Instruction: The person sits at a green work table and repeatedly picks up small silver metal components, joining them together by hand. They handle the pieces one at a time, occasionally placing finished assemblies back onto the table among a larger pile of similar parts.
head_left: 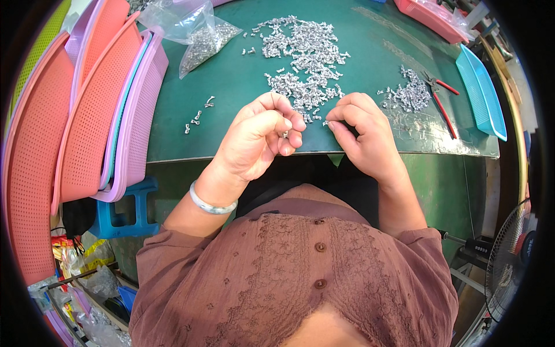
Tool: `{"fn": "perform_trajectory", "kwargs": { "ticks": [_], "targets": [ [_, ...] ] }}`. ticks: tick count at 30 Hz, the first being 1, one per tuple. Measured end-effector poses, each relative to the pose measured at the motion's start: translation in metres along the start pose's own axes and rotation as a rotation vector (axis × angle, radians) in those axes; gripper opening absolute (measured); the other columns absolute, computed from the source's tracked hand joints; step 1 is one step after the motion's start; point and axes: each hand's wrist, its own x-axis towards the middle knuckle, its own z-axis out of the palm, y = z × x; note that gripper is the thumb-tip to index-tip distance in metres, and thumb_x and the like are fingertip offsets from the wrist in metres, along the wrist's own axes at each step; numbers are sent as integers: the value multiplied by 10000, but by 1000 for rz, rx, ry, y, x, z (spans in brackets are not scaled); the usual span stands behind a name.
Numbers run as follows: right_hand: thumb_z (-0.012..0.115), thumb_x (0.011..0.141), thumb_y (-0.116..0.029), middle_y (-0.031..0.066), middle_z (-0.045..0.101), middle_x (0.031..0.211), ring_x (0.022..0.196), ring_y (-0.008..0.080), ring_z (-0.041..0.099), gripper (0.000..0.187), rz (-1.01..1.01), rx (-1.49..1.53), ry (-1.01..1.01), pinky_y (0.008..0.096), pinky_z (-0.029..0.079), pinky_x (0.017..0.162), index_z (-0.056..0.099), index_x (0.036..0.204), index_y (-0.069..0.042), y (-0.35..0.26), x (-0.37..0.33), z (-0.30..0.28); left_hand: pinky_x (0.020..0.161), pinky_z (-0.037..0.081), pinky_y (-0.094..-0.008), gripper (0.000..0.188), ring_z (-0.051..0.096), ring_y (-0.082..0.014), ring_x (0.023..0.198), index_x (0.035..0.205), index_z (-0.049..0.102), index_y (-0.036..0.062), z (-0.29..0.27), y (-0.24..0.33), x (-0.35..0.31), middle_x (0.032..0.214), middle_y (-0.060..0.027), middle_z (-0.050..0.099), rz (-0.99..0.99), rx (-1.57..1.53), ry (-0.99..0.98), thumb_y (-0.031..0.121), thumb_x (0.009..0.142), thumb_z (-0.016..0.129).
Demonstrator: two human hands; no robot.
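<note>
My left hand (263, 132), with a pale bangle on its wrist, is raised at the table's near edge. Its fingers curl closed around a small silvery metal piece (285, 134), mostly hidden by the fingers. My right hand (364, 130) is closed in a pinch, with a tiny bit of metal (325, 122) showing at thumb and fingertip. Just beyond both hands spreads a large heap of small silvery metal parts (306, 52). A smaller pile of the same-looking parts (411, 89) lies to the right, beside red-handled pliers (444, 107).
Stacked pink, purple and green perforated baskets (98, 110) stand at the left, above a blue stool (130, 211). A clear bag of small parts (205, 46) lies at the back left. A blue basket (481, 92) sits at the table's right edge; a fan (509, 260) stands lower right.
</note>
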Motion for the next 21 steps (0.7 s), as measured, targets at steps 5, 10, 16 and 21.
{"fn": "perform_trajectory", "kwargs": {
  "ticks": [5,10,16,21],
  "targets": [
    [668,699,35,87,580,830,783,268,561,147,-40,78,105,347,452,679,605,814,-31,-10,3,3,484,439,-205,118,574,-119,631,966,584,20,12,2,-3,816,-71,610,-88,178,38,91,882,540],
    [670,682,53,91,586,845,778,268,564,191,-102,143,129,338,456,674,613,846,-27,-16,6,8,465,427,-188,120,563,-79,586,945,598,28,14,-1,-1,781,-42,613,-102,219,1,141,923,566],
    [657,708,45,97,586,863,804,276,561,184,-61,175,114,351,458,703,626,874,-28,-10,7,5,446,393,-169,74,547,-64,574,938,605,38,12,-2,-1,775,-34,614,-71,241,2,101,923,570],
    [609,736,41,92,563,862,819,290,542,170,-26,-54,-10,366,450,722,641,879,-44,-2,5,5,452,397,-175,68,549,-73,575,927,596,41,12,-3,-2,775,-40,614,-63,255,25,102,921,567]
  ]
}}
